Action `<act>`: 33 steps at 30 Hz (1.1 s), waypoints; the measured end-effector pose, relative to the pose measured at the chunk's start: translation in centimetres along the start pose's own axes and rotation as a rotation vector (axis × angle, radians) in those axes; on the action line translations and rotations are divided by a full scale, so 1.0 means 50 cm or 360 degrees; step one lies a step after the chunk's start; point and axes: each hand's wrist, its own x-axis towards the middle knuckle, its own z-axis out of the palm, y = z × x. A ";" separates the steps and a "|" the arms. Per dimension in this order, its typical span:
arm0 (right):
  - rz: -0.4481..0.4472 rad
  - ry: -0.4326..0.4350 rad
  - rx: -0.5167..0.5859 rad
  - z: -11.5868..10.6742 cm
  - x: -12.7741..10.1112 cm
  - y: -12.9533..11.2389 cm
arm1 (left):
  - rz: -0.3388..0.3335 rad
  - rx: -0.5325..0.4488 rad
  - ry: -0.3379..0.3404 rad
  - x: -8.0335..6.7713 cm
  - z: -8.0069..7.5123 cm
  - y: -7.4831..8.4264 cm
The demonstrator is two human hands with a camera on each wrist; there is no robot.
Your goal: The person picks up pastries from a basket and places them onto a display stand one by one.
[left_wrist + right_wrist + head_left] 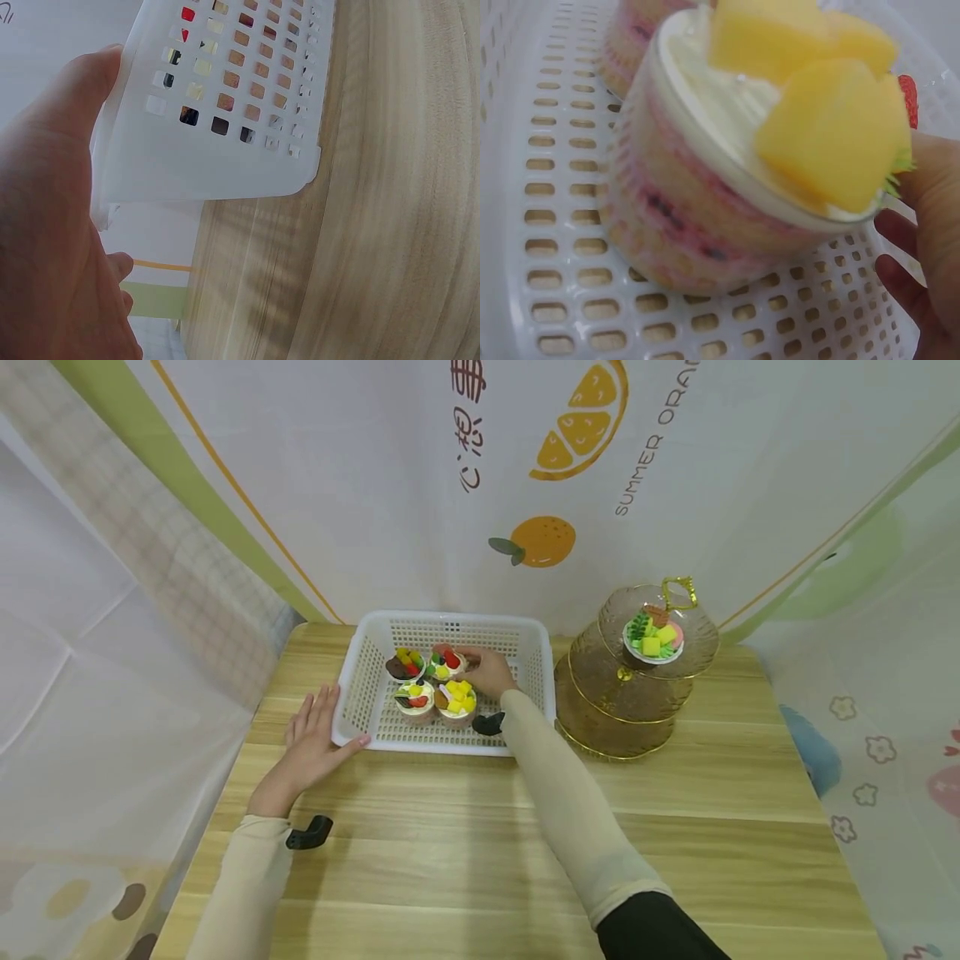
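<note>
From the head view I see my left hand [311,745] lying flat with fingers straight against the near left corner of the white perforated basket [360,693], thumb touching its front rim; the left wrist view shows the palm pressed against the basket's outer wall, nothing grasped. The basket sits on the wooden surface [675,827] and holds four dessert cups in a two-by-two cluster. My right hand [491,672] is inside the basket, fingers curled around the far right cup, the one topped with strawberry [447,662]. In the right wrist view the near right cup with yellow mango chunks [780,142] fills the frame, standing upright on the basket floor, with my fingers [922,247] just beside it. To the right of the basket stands a tiered glass stand with a gold handle [637,693], and one fruit-topped dessert [653,639] rests on its top tier.
</note>
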 end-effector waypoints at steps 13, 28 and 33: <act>-0.0127 0.0027 0.0155 -0.085 -0.058 -0.093 | 0.0017 0.0018 0.0004 -0.001 0.001 0.003; -0.0251 0.0194 0.0133 -0.183 -0.248 -0.137 | 0.0026 -0.0018 0.0004 -0.001 0.003 0.001; -0.0263 0.0288 0.0137 -0.237 -0.336 -0.112 | 0.0024 -0.0017 -0.0004 -0.002 0.002 -0.003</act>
